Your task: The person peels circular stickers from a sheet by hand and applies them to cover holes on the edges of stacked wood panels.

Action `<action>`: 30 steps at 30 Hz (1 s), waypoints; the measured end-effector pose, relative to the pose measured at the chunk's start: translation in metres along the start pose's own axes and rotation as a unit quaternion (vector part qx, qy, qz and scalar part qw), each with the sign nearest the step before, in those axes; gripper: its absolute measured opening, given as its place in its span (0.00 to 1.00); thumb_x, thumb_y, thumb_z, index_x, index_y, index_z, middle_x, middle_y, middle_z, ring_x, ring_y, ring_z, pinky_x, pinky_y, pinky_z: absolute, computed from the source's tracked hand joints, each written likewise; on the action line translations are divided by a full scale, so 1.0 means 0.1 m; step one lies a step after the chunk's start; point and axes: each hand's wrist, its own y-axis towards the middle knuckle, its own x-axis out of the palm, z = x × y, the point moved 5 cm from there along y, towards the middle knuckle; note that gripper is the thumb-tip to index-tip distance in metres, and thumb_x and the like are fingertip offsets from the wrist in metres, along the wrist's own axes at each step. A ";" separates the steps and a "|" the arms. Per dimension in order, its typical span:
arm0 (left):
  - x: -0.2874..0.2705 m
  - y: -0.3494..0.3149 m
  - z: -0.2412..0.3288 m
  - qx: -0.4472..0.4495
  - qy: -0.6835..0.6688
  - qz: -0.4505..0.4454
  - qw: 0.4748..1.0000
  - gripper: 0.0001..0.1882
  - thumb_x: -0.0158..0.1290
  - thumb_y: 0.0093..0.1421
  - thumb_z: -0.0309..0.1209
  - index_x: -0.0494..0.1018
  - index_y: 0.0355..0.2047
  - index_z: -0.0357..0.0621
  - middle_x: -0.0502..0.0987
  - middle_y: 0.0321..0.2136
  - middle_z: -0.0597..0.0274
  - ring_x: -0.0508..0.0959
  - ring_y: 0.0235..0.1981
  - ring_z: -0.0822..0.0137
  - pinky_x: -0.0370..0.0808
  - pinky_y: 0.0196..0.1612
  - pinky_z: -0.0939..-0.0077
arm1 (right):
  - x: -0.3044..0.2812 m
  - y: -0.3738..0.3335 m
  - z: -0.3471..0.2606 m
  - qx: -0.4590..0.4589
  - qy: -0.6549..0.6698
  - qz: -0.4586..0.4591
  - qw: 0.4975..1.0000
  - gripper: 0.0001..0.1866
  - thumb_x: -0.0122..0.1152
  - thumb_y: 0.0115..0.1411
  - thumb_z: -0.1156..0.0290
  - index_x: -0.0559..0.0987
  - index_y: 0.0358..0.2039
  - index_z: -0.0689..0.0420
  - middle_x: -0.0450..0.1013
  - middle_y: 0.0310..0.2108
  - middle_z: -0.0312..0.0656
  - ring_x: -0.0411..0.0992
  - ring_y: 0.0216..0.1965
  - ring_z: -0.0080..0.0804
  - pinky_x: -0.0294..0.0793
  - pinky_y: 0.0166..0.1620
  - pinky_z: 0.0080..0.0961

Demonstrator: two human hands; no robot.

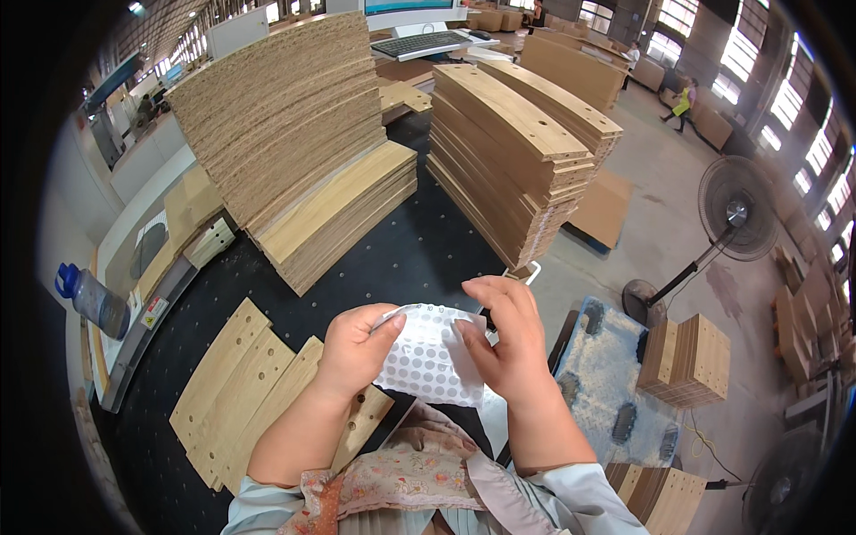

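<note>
In front of me is a white sheet of round grey stickers (431, 357), held at chest height above the black table. My left hand (350, 352) pinches its upper left corner between thumb and fingers. At the right edge, the thumb of my right hand (514, 343) lies on the sheet, with the index finger curled apart above it; the fingers behind are partly hidden. Below my left forearm, several wood-grain boards with drilled holes (234, 379) lie flat on the table.
Tall stacks of boards stand ahead, a rough-edged left stack (285, 116) and a drilled right stack (508, 152). A blue-capped bottle (94, 301) stands at left, a keyboard (421, 43) at the back. Right are a fan (736, 212) and a dusty blue pallet (606, 383). People stand far off.
</note>
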 end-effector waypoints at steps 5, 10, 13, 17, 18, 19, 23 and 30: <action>0.09 -0.05 0.22 0.154 0.150 0.047 0.975 0.06 0.51 0.56 0.22 0.76 0.33 0.36 0.77 0.25 0.57 0.77 0.25 0.68 0.71 0.30 0.78 | 0.12 0.09 -0.10 -0.022 0.009 -0.023 0.999 0.22 0.61 0.42 0.82 0.74 0.41 0.60 0.70 0.39 0.43 0.69 0.41 0.41 0.69 0.40 0.35; 0.17 -0.08 0.17 0.144 0.164 0.049 0.975 0.06 0.51 0.58 0.24 0.76 0.32 0.34 0.77 0.24 0.60 0.75 0.25 0.75 0.71 0.29 0.81 | 0.26 0.03 -0.02 0.015 0.010 -0.049 0.999 0.21 0.60 0.43 0.80 0.76 0.41 0.56 0.71 0.38 0.38 0.69 0.41 0.36 0.68 0.39 0.33; 0.21 -0.08 0.11 0.113 0.146 0.037 0.982 0.06 0.50 0.57 0.23 0.76 0.33 0.35 0.76 0.23 0.59 0.75 0.24 0.74 0.70 0.28 0.80 | 0.28 0.00 0.04 0.022 0.044 -0.054 0.997 0.20 0.60 0.42 0.82 0.76 0.40 0.58 0.72 0.36 0.41 0.70 0.39 0.38 0.68 0.38 0.32; 0.24 -0.06 0.07 0.078 0.123 0.023 0.989 0.06 0.50 0.56 0.23 0.75 0.33 0.37 0.75 0.21 0.55 0.75 0.22 0.67 0.70 0.26 0.77 | 0.24 0.00 0.12 0.033 0.100 -0.054 0.993 0.20 0.60 0.41 0.86 0.76 0.38 0.60 0.72 0.33 0.44 0.70 0.34 0.39 0.70 0.37 0.28; 0.24 -0.06 0.06 0.075 0.118 0.020 0.990 0.06 0.50 0.56 0.23 0.75 0.32 0.37 0.75 0.21 0.54 0.76 0.22 0.66 0.70 0.26 0.77 | 0.22 0.00 0.12 0.031 0.107 -0.052 0.992 0.19 0.59 0.41 0.87 0.76 0.38 0.60 0.72 0.32 0.44 0.70 0.34 0.38 0.70 0.37 0.27; 0.24 -0.06 0.04 0.070 0.129 0.020 0.989 0.06 0.50 0.56 0.24 0.75 0.32 0.37 0.75 0.21 0.54 0.76 0.22 0.65 0.70 0.26 0.76 | 0.23 -0.01 0.12 0.048 0.118 -0.059 0.990 0.18 0.59 0.42 0.87 0.76 0.37 0.60 0.72 0.32 0.43 0.70 0.34 0.38 0.69 0.37 0.26; 0.24 -0.06 0.10 0.076 0.193 0.026 0.978 0.06 0.51 0.55 0.25 0.75 0.32 0.38 0.75 0.23 0.51 0.77 0.24 0.58 0.71 0.27 0.73 | 0.24 -0.02 0.13 0.046 0.112 -0.080 0.989 0.20 0.57 0.40 0.87 0.75 0.37 0.61 0.72 0.33 0.44 0.70 0.36 0.44 0.69 0.40 0.33; 0.20 -0.07 0.05 0.059 0.198 0.030 0.978 0.06 0.51 0.54 0.26 0.75 0.31 0.38 0.75 0.23 0.50 0.77 0.25 0.55 0.71 0.27 0.71 | 0.29 -0.02 0.08 0.010 0.102 -0.076 0.992 0.19 0.57 0.41 0.87 0.75 0.37 0.61 0.72 0.32 0.44 0.70 0.34 0.43 0.69 0.39 0.33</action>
